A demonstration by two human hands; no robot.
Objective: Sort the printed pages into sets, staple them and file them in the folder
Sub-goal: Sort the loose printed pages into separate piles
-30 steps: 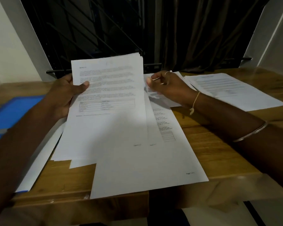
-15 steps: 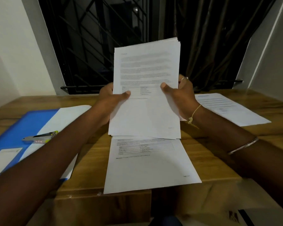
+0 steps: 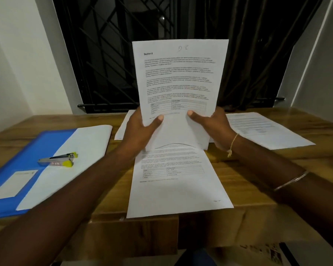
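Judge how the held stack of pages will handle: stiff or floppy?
Probably floppy: the stack bows along its bottom edge between the left hand and right hand. Likely light: both hands hold it upright by its lower part alone.

Wooden bench [image 3: 27, 125] set against a dark window with a black metal grille [image 3: 108, 54]. Dark curtain [image 3: 258, 45] hangs at right. White walls [image 3: 17, 64] either side. Lighting dim.

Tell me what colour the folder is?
Blue; the folder shows clearly in the head view.
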